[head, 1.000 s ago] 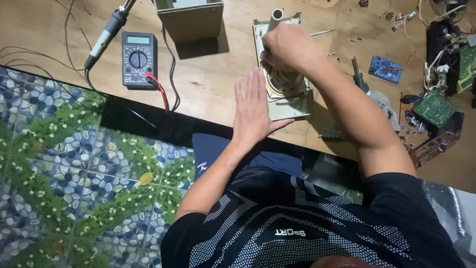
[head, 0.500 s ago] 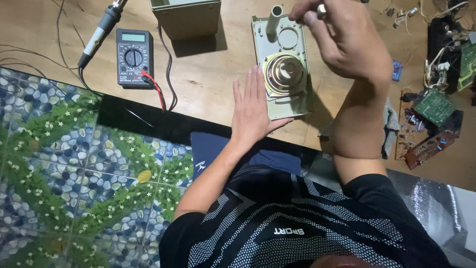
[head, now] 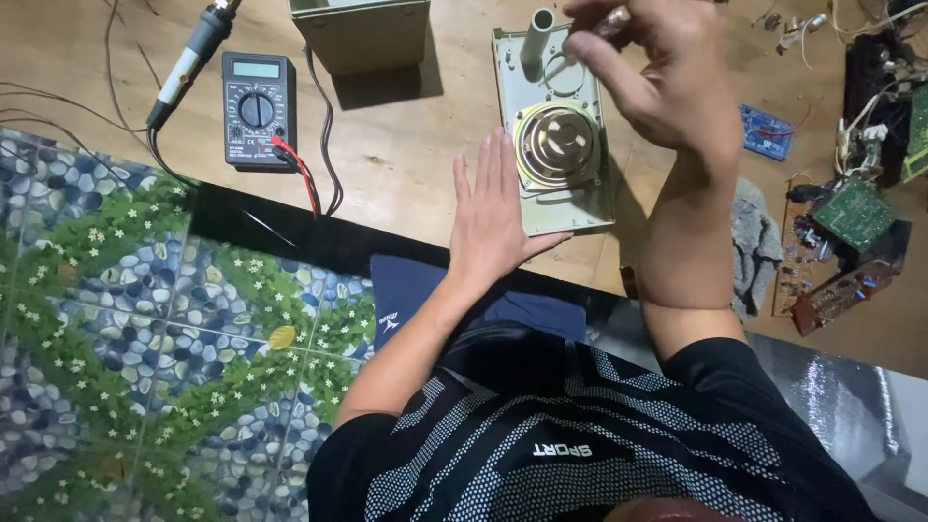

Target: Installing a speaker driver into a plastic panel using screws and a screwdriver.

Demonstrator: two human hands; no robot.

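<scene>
My left hand [head: 498, 213] lies flat on the wooden table, fingers together, its thumb edge against the left side of a pale grey plastic panel [head: 565, 208]. A round speaker [head: 557, 145] and an upright tube [head: 536, 34] are mounted on the panel. My right hand [head: 657, 82] is raised above the panel's top right corner, fingers pinched around a small object [head: 615, 19] that I cannot identify.
A black multimeter [head: 257, 109] with red and black leads lies at the left, beside a soldering iron [head: 188, 63]. A grey box [head: 362, 34] stands at the back. Circuit boards [head: 851, 213] and a grey cloth [head: 754, 242] clutter the right side.
My right hand has lifted off the speaker panel and moved up and to the right, uncovering the speaker. My left hand has stayed flat beside the panel.
</scene>
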